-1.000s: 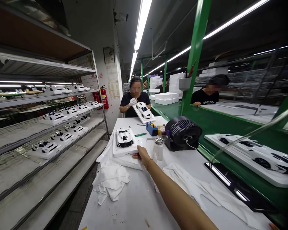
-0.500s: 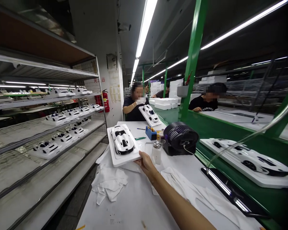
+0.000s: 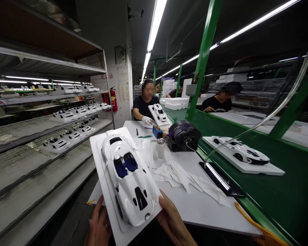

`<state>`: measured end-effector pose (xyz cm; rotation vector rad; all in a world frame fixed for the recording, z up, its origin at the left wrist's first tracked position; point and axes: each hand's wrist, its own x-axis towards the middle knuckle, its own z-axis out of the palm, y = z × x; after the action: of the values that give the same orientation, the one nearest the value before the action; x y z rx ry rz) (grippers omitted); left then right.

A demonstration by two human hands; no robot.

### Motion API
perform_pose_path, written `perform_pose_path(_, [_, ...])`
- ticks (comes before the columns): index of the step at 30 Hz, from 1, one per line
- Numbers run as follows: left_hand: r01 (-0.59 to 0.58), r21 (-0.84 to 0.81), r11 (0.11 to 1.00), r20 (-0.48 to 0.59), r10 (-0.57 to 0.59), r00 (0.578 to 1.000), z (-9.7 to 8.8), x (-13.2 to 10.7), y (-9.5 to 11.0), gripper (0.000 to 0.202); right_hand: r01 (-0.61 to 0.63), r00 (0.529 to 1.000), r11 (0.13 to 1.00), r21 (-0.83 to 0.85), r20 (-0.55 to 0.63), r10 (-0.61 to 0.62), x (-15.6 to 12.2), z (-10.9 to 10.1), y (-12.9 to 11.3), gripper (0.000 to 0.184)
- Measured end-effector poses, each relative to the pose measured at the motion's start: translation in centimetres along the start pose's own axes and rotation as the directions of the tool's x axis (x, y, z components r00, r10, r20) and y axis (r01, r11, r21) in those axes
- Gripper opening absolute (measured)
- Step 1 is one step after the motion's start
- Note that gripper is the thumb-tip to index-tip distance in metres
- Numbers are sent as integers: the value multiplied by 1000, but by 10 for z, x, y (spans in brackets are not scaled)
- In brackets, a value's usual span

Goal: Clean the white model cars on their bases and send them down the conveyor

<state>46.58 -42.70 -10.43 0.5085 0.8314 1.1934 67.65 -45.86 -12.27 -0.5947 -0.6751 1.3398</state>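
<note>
A white model car with a dark blue two-seat cockpit and black vents rests on a white foam tray, held up close and tilted. My right hand grips the tray's lower right corner, thumb along the edge and the other fingers mostly hidden underneath. At the tray's lower left side, my left hand has its fingers apart. Whether it touches the tray is unclear.
On the white table lie a crumpled cloth, a glass jar, a black fan and a blue box. Shelves of model cars stand left. Another model car sits on the green conveyor. A gloved co-worker sits opposite.
My right hand has brought the tray and model car closer and lower. My left hand has come into view beside it. The co-worker's gloved hand has lowered to the table.
</note>
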Motion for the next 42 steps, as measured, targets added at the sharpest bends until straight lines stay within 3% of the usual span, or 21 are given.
perform_pose_path(4, [45,61,997,-259,-28,966,15,-20,-4,80,-95,995,995,-2,25,95,-29,-3,9,30])
perform_pose_path(6, [74,53,996,-327,-52,944,19,-31,-7,81,-124,991,992,-11,42,125,-36,-5,9,28])
perform_pose_path(16, [-17,3,1000,-263,17,965,20,-45,-9,71,-153,987,988,21,61,151,-48,-5,7,31])
perform_pose_path(21, [-32,15,999,-221,35,975,16,-45,-10,77,-177,983,984,-5,48,177,-48,-6,6,33])
perform_pose_path(35, [14,61,998,-271,3,962,-3,-21,-16,71,-262,961,962,-73,67,267,-47,-12,12,46])
perform_pose_path(42, [25,130,991,-276,12,961,-16,-7,-8,81,-250,965,966,67,95,243,-36,5,16,39])
